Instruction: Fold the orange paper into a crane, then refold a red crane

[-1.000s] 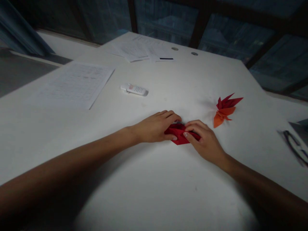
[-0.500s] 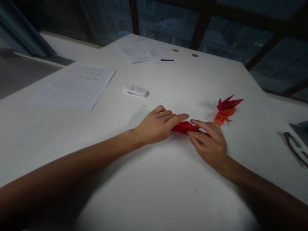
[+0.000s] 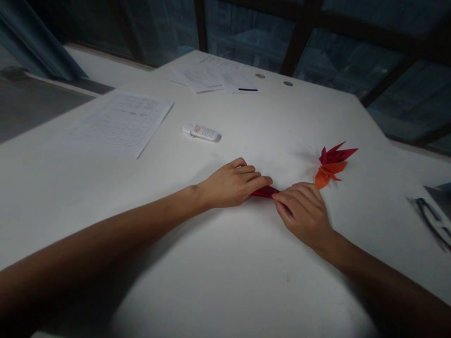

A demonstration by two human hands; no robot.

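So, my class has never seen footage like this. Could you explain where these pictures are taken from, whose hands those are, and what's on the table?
There is no machine here, just a person's two bare hands. Every picture comes from one camera worn on that person's head, looking forward and down, so the forearms reach in from the lower corners. The left hand and the right hand hold opposite ends of a red folded piece, apparently paper; the fingers hide much of it. On the white table, to the right, lie a red folded shape and an orange folded shape. Beyond the left hand is a small white object with printing, and farther off are printed sheets. A dark object at the right edge is too blurred to name.
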